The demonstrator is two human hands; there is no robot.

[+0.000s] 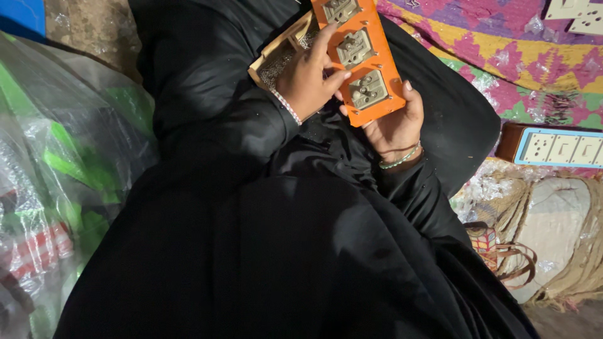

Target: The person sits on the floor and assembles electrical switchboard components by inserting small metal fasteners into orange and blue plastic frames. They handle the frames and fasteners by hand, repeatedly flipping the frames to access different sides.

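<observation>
While the right hand grips the orange socket plate from below, left hand fingers press its fitted brass inserts; progress looks well along.

Orange plate runs off the top edge above the left hand, so its full length can't be told. Right hand mostly hidden under the plate; palm and fingertips not seen. Wooden box behind left hand is partly covered, contents too dim. White switch parts, top right, far from right hand, cut off.
</observation>
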